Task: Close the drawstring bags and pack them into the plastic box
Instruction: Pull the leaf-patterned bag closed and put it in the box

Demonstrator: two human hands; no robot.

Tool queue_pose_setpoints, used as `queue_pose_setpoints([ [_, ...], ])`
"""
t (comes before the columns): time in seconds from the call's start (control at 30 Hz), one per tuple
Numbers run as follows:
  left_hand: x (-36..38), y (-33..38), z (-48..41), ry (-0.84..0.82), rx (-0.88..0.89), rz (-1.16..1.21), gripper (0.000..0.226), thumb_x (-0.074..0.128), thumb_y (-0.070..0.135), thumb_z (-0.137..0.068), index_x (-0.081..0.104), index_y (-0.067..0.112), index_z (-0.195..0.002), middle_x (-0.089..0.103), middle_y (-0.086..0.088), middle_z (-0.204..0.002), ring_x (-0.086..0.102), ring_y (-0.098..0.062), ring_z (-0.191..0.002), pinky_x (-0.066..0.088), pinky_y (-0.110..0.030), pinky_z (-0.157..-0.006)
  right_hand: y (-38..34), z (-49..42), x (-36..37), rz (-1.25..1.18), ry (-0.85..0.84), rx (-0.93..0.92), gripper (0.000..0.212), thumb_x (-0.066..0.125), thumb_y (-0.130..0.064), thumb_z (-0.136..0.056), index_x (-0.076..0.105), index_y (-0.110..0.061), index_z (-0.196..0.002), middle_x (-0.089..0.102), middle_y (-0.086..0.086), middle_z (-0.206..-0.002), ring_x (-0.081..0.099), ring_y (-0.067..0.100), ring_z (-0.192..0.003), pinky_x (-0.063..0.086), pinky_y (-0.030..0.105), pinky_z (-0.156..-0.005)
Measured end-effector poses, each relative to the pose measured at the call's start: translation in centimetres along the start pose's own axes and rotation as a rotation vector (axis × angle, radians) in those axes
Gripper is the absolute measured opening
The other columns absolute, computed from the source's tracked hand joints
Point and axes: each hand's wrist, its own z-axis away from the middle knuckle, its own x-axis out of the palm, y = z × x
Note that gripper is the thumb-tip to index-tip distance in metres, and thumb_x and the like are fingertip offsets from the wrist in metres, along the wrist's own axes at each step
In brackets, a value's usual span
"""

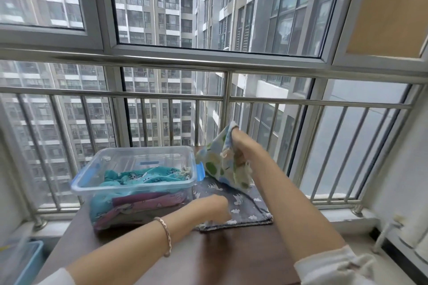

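Head view, the only one: the right hand (243, 146) holds a green-spotted bag (220, 166) up off the table (231, 257). Its fingers are bunched into the cloth at the top, mostly hidden, and the bag hangs slack just right of the plastic box (139, 186). The left hand (214, 207) is blurred, with curled fingers tipped down on a grey bag (245, 206) lying flat beside the box. I can't tell whether it pinches or only presses. The box already holds a teal bag (148, 177) on top of purple bags (148, 203).

Risks, as I judge them:
- The spotted bag's mouth looks loose, not cinched, so it could go in open.
- A one-handed hold on slack cloth could slip, and the bag could drop toward the railing (227, 97) side of the table.
- The box looks fairly full, so shoving more in may lift the teal bag over the rim.
- The box sits near the table's left edge, so a hard push could nudge it off.
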Motion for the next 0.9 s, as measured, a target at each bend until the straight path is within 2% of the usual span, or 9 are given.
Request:
queue_pose_setpoints([
  [0.1,1.2,-0.3,-0.4,-0.023,0.02,0.009,0.035,0.044,0.027,-0.093,0.061,-0.002,-0.102,0.063,-0.022,-0.111,0.06,-0.037,-0.103,0.047,-0.036,-0.082,-2.1,1.0,0.1,-0.236,0.012,-0.108,0.058,0.012,-0.057,-0.1,0.038,-0.016,-0.068,0.039,-0.003,-0.042,0.042,0.013,-0.036,0.045,0.031,-0.055],
  [0.3,1.7,-1.2,-0.5,-0.069,0.025,0.066,0.038,0.05,0.034,-0.087,0.064,-0.001,-0.092,0.066,-0.022,-0.095,0.057,-0.028,-0.081,0.051,-0.039,-0.083,-3.4,2.6,-1.6,-0.4,-0.019,-0.301,0.068,0.008,-0.062,-0.098,0.05,-0.01,-0.093,0.06,0.006,-0.065,0.062,0.016,-0.058,0.051,0.026,-0.055],
  [0.4,0.3,-0.9,0.1,0.173,0.067,0.268,0.037,0.05,0.025,-0.089,0.059,0.004,-0.118,0.063,-0.014,-0.12,0.059,-0.029,-0.107,0.049,-0.037,-0.093,-3.6,3.7,-2.4,-0.375,0.011,-0.34,0.057,0.009,-0.056,-0.101,0.046,-0.016,-0.083,0.052,-0.003,-0.048,0.053,0.006,-0.038,0.044,0.018,-0.042],
  [0.53,-3.4,0.1,2.5,0.613,0.165,0.629,0.028,0.055,0.014,-0.09,0.057,0.011,-0.117,0.061,0.0,-0.114,0.061,-0.016,-0.098,0.053,-0.029,-0.085,-3.8,4.9,-3.4,-0.239,0.173,-0.343,0.045,0.017,-0.053,-0.102,0.055,-0.028,-0.102,0.049,-0.011,-0.078,0.046,0.001,-0.066,0.041,0.019,-0.064],
  [0.57,-4.2,0.3,3.2,0.662,0.2,0.684,0.025,0.056,0.012,-0.09,0.058,0.011,-0.114,0.062,-0.001,-0.111,0.061,-0.015,-0.096,0.054,-0.03,-0.086,-4.0,5.5,-3.7,-0.188,0.238,-0.35,0.048,0.018,-0.051,-0.102,0.056,-0.026,-0.113,0.049,-0.009,-0.086,0.046,0.005,-0.073,0.042,0.024,-0.073],
  [0.63,-5.6,0.7,4.6,0.69,0.261,0.764,0.017,0.059,0.01,-0.09,0.058,0.009,-0.108,0.062,-0.002,-0.103,0.062,-0.015,-0.094,0.055,-0.034,-0.086,-4.1,6.5,-4.1,-0.08,0.303,-0.389,0.061,0.012,-0.055,-0.101,0.061,-0.019,-0.098,0.055,0.002,-0.086,0.051,0.017,-0.078,0.044,0.037,-0.081],
  [0.7,-6.5,0.9,5.9,0.703,0.297,0.801,0.015,0.06,0.011,-0.09,0.057,0.009,-0.105,0.062,-0.003,-0.101,0.063,-0.016,-0.093,0.056,-0.032,-0.085,-4.1,7.6,-4.6,-0.021,0.322,-0.441,0.06,0.009,-0.047,-0.103,0.055,-0.013,-0.085,0.051,0.009,-0.075,0.047,0.018,-0.067,0.043,0.029,-0.066],
  [0.8,-7.6,1.5,7.5,0.8,0.374,0.842,0.029,0.067,0.019,-0.086,0.052,0.011,-0.11,0.059,-0.001,-0.102,0.063,-0.014,-0.09,0.057,-0.022,-0.074,-4.5,9.6,-4.9,0.119,0.373,-0.457,0.056,0.009,-0.039,-0.105,0.055,-0.007,-0.098,0.052,0.013,-0.09,0.045,0.015,-0.064,0.036,0.018,-0.048],
  [0.9,-8.8,2.5,9.4,0.932,0.476,0.868,0.053,0.074,0.021,-0.08,0.041,0.017,-0.121,0.056,0.0,-0.105,0.065,-0.011,-0.087,0.058,-0.021,-0.07,-4.3,10.0,-4.2,0.26,0.426,-0.434,0.065,0.006,-0.057,-0.097,0.055,-0.014,-0.101,0.047,0.008,-0.103,0.049,0.018,-0.085,0.037,0.025,-0.067],
])
